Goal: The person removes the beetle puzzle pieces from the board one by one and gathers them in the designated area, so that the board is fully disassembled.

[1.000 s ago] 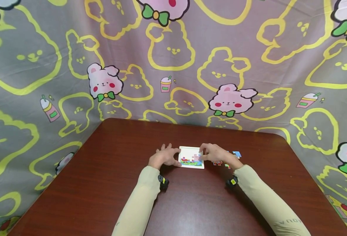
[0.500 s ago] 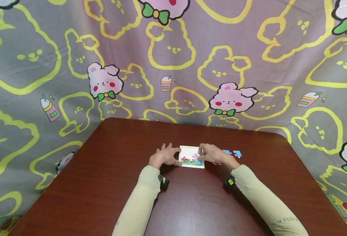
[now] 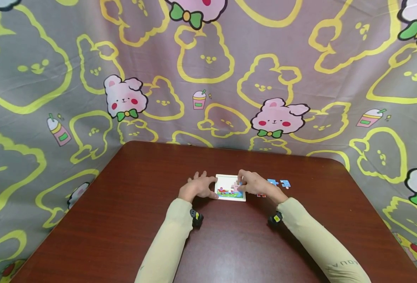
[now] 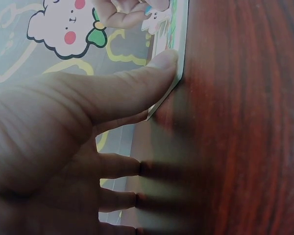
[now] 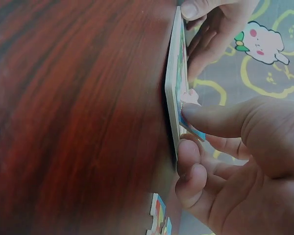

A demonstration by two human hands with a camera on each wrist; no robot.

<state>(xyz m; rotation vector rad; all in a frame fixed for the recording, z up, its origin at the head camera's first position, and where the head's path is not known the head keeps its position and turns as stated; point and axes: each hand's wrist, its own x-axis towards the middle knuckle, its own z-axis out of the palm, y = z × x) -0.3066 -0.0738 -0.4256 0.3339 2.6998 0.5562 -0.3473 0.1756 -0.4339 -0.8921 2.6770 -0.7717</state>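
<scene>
A small white-rimmed jigsaw tray [image 3: 226, 199] lies on the table, printed pieces filling its lower part and right side. My left hand [image 3: 198, 187] rests at its left edge, thumb on the near corner, the other fingers spread and reaching to the tabletop in the left wrist view. Over the tray's right side, my right hand [image 3: 254, 184] pinches a jigsaw piece [image 5: 199, 132] between thumb and fingers. Blue and pink show on that piece, which tilts against the tray's surface in the right wrist view; the fingers hide part of it.
Loose jigsaw pieces lie right of the tray: a blue one [image 3: 285, 184], another blue one [image 3: 273, 182] and a red one [image 3: 261, 195] partly behind the right wrist. The brown table [image 3: 123, 220] ends at a cartoon-print curtain [image 3: 208, 94].
My right hand has shifted slightly left over the tray with the piece, its fingertips adjusting. More of the loose pieces shows behind the wrist. The left hand stays where it was.
</scene>
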